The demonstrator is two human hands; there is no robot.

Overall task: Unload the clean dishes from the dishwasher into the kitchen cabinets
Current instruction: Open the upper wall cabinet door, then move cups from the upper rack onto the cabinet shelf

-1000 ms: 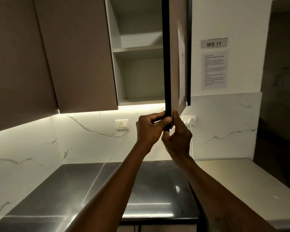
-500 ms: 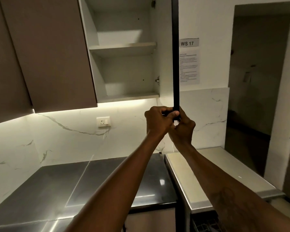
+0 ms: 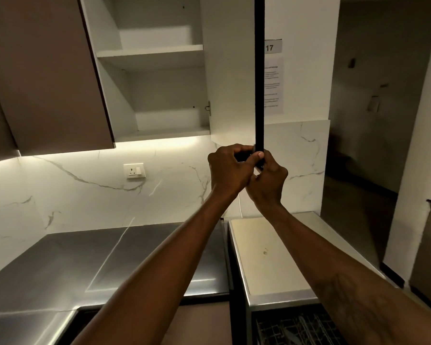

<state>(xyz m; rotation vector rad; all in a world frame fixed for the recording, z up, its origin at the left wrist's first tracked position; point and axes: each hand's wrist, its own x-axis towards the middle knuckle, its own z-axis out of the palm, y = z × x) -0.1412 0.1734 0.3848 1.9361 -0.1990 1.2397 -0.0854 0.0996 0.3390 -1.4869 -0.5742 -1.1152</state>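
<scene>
While the left hand (image 3: 228,168) and right hand (image 3: 269,180) are pinching the door's (image 3: 258,70) bottom corner, no dishes are sitting in the cabinet (image 3: 154,54); unloading is seemingly all lying ahead, the dishwasher (image 3: 291,327) waiting under the counter's (image 3: 271,257) near edge.

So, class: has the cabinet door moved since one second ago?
Yes. The cabinet door has swung further open, rightward off the shelf, which now shows fully up to the hinge. The left hand and right hand grip its lower corner.

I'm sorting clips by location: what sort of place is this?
Most likely a kitchen: an open white wall cabinet with shelves and a dark-edged door, a dark polished stone countertop under a marble-look backsplash, and a wire dishwasher rack at bottom right.
</scene>
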